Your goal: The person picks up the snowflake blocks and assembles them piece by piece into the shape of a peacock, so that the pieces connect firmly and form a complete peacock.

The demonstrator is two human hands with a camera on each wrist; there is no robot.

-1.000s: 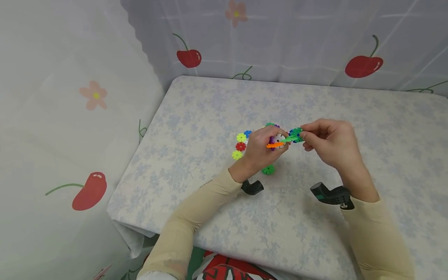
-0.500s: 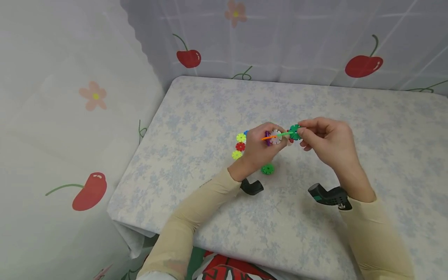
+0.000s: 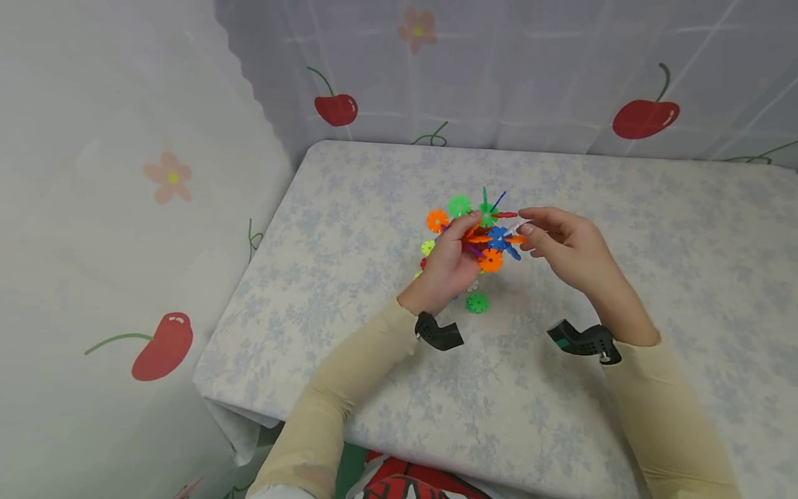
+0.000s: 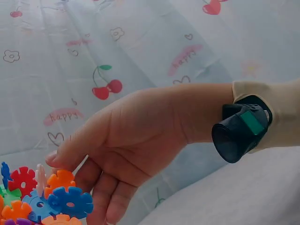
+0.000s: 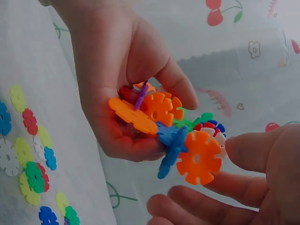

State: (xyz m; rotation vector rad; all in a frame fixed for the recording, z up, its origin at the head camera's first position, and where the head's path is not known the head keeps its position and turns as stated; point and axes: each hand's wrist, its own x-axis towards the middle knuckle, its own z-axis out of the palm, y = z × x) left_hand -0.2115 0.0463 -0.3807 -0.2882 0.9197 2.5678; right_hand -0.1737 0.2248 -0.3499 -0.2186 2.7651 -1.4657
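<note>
A cluster of joined plastic snowflake discs (image 3: 497, 239) in many colours is held up off the table. My left hand (image 3: 445, 267) cradles it from the left, fingers curled under it and thumb on top; in the right wrist view that left hand (image 5: 122, 93) comes in from the upper left. My right hand (image 3: 570, 249) has thumb and forefinger at the cluster's right side, by a white disc (image 5: 218, 139) and an orange disc (image 5: 199, 158). In the left wrist view, the right hand (image 4: 126, 140) reaches the cluster's edge near a blue disc (image 4: 70, 202).
Loose discs lie under and beside the left hand, among them a green disc (image 3: 477, 303) and a yellow disc (image 3: 427, 247). A flowered cloth covers the table (image 3: 299, 298). A printed curtain (image 3: 511, 83) hangs behind it. Each wrist carries a black camera (image 3: 586, 341).
The cluster has been turned, bringing orange, blue and green discs into sight. My left hand has rolled palm-up, and the right fingers have shifted slightly left, from a green disc to the white and orange ones.
</note>
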